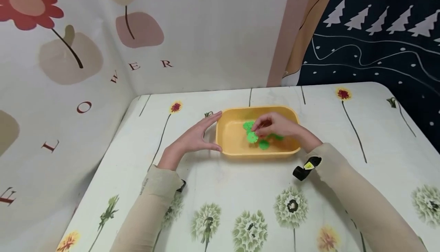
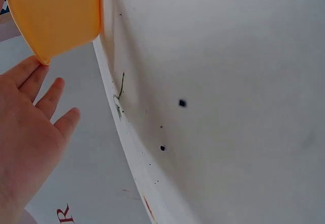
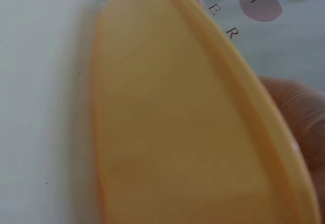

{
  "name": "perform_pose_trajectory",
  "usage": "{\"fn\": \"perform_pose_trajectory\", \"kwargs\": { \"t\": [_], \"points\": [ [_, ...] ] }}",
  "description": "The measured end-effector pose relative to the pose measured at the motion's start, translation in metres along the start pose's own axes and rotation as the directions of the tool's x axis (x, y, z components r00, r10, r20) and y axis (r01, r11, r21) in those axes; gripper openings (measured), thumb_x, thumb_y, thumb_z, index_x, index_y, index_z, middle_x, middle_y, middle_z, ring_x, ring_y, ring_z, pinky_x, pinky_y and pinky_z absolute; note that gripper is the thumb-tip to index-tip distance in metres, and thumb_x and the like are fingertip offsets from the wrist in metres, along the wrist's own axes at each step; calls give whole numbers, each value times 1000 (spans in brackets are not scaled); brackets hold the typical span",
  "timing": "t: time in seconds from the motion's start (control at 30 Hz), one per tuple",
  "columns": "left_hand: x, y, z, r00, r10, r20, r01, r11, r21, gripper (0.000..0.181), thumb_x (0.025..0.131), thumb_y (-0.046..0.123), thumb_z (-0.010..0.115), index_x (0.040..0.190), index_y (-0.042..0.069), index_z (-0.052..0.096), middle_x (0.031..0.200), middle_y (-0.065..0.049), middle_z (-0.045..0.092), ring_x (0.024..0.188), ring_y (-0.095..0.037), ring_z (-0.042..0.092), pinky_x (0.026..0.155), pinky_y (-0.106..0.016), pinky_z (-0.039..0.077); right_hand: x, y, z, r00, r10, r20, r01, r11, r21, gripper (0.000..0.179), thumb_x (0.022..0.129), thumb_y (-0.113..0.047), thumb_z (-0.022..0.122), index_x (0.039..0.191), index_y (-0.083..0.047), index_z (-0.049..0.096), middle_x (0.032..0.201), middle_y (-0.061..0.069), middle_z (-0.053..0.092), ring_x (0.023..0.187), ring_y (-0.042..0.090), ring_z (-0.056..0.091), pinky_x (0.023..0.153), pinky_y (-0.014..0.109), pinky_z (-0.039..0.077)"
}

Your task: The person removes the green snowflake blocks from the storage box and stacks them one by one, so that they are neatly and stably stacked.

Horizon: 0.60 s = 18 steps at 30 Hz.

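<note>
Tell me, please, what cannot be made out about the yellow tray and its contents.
Head view: the right hand covers some green flower-shaped pieces; their count is uncertain.
Left wrist: top edge cuts off the yellow tray.
Right wrist: its wall hides every piece.

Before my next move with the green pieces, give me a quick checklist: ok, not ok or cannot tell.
1. Yellow bin flat on the table: ok.
2. Left hand touching the bin's left end: ok.
3. Right hand reaching inside the bin: ok.
4. Visible green pieces within the bin: ok.
5. Piece firmly pinched: cannot tell, contact unclear.
6. All pieces countable: not ok, right hand covers some.
</note>
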<state>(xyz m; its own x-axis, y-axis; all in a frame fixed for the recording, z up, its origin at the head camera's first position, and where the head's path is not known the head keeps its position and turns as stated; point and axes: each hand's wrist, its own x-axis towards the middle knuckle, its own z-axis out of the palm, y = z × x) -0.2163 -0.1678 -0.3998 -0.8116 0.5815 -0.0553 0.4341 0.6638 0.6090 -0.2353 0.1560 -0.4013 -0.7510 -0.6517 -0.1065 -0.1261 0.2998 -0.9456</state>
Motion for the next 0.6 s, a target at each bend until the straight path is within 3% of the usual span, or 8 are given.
{"fn": "perform_pose_trajectory", "kwargs": {
  "t": [0.13, 0.37, 0.6],
  "points": [
    [0, 2, -2, 1000, -5, 9, 4, 1000, 24, 117, 69, 51, 88, 160, 22, 22, 168, 13, 15, 156, -23, 15, 124, -54, 21, -3, -6, -9, 1000, 9, -21, -9, 1000, 14, 20, 93, -3, 67, 107, 11, 68, 89, 1, 73, 79, 20, 71, 78, 28, 60],
    [-1, 4, -2, 1000, -6, -7, 6, 998, 65, 115, 70, 55, 86, 160, 22, 23, 167, 15, 15, 156, -23, 17, 123, -56, 24, -9, -13, -28, 992, 76, -105, -76, 997, -1, 23, 94, -8, 66, 110, 8, 68, 91, 0, 72, 80, 10, 71, 79, 26, 61],
    [-2, 5, -2, 1000, -13, 7, 13, 998, 63, 115, 70, 55, 85, 160, 24, 21, 167, 16, 14, 156, -21, 16, 123, -55, 24, -18, -21, -43, 982, 115, -148, -117, 993, -3, 28, 95, -14, 68, 114, 6, 67, 93, -1, 72, 84, 11, 72, 82, 26, 61]
  ]
}}
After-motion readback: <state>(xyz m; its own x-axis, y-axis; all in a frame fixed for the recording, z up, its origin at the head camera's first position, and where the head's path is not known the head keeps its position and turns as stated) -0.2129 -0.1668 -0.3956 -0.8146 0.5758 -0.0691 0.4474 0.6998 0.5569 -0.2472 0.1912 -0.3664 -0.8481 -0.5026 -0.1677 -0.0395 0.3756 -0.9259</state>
